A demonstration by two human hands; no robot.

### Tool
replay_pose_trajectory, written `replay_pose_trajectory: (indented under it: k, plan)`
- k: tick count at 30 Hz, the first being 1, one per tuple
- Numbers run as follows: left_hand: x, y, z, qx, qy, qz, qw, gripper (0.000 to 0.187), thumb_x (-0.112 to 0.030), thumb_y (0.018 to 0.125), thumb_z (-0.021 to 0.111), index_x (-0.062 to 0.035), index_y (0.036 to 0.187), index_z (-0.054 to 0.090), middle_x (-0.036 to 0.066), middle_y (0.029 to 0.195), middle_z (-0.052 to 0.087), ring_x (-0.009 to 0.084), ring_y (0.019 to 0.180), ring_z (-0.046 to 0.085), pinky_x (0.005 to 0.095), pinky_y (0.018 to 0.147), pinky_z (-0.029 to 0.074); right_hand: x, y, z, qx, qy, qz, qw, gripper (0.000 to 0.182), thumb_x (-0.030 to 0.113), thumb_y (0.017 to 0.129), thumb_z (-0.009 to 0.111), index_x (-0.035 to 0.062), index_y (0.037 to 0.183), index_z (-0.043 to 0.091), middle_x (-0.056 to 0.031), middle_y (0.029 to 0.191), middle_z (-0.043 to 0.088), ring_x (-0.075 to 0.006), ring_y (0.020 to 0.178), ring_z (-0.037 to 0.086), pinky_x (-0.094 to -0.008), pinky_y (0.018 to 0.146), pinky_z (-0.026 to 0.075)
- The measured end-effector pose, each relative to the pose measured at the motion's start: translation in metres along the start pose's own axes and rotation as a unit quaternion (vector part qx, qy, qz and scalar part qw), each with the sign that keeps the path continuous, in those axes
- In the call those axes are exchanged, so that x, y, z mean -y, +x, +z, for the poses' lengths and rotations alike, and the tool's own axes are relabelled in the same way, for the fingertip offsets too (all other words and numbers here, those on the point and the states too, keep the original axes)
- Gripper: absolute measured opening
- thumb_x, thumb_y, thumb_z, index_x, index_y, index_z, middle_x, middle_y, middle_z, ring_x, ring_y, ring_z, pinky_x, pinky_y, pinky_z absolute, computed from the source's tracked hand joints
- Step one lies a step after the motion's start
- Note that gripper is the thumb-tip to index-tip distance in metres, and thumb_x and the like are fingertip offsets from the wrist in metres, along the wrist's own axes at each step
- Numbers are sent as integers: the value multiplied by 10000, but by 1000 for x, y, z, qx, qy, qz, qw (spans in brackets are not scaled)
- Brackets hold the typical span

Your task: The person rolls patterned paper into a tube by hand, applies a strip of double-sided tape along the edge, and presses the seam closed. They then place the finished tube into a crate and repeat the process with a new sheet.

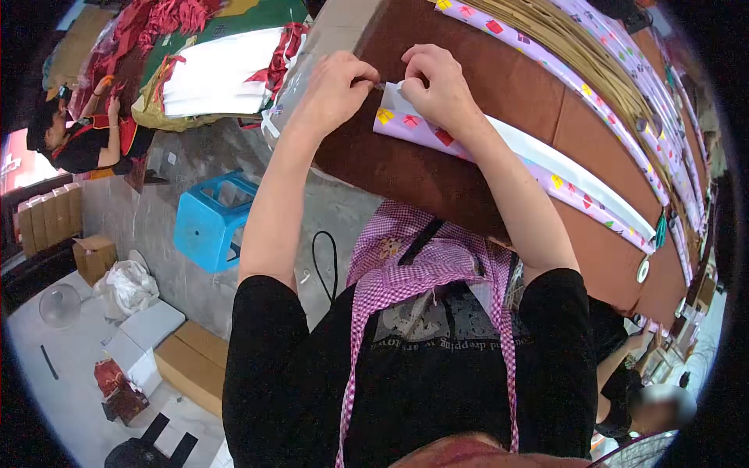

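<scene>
A strip of lilac printed paper (421, 134) with yellow and red gift shapes lies along the near edge of the brown-covered table (351, 160), its white underside partly turned up. At its left end, my left hand (337, 87) is pinched just beside the corner; what sits between the fingertips is too small to make out. My right hand (438, 87) rests over the turned-up white part of that end, its thumb and curled fingers closed on the paper.
More printed rolls (538, 54) and brown paper strips (538, 27) lie across the table's far side. White sheets (222, 70) and red ribbons are at the upper left. A blue stool (204, 226) stands on the floor. Co-workers are at the far left and lower right.
</scene>
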State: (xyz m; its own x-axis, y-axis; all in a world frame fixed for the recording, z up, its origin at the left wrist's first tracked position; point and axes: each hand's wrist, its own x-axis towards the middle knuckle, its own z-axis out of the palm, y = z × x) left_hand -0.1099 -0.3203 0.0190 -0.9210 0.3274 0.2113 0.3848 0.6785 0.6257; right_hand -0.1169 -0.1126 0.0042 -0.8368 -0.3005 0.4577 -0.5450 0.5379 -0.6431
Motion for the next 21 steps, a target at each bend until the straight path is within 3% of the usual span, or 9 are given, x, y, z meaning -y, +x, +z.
replay_pose_trajectory:
  k: [5,7,11,13,16,21]
  plan:
    - [4,5,-2,31,-24,22,999,137,-84,800,639,-73,892,740,128,948,657,331,926,618,421,838,490,-1,-1,-1,6,-4,6,1000,76,77,735,608,11,728,572,-164,1079,649,-342,1060,583,-431,929,468]
    - [-1,4,-8,64,-216,-44,973,148,-66,810,631,-71,920,729,124,950,659,327,891,627,419,819,502,-2,-1,0,6,-3,7,1000,76,78,735,608,12,725,571,-162,1082,649,-342,1058,584,-428,929,469]
    - [0,7,-8,15,-225,-42,973,165,-67,817,650,-85,964,724,119,946,654,321,914,623,411,855,495,3,1,-3,15,6,26,1000,77,78,734,608,13,721,569,-161,1085,651,-341,1060,586,-422,926,472]
    - [5,9,-6,-37,23,27,999,192,-87,813,679,-111,998,724,103,985,644,308,973,605,401,894,478,1,0,-1,10,4,19,1000,77,77,734,608,12,721,569,-162,1084,651,-341,1060,586,-422,924,473]
    - [7,10,-2,-41,64,85,993,172,-125,800,710,-130,971,735,82,1021,630,300,1028,580,397,921,459,-1,0,0,2,3,12,1000,75,75,734,606,12,720,568,-166,1080,652,-340,1059,586,-422,921,474]
    - [12,14,-1,-10,39,102,994,153,-149,788,728,-142,939,747,68,1004,614,287,1031,571,384,918,456,1,0,-1,4,9,23,1000,72,73,736,604,15,715,566,-171,1072,652,-341,1053,588,-421,918,474]
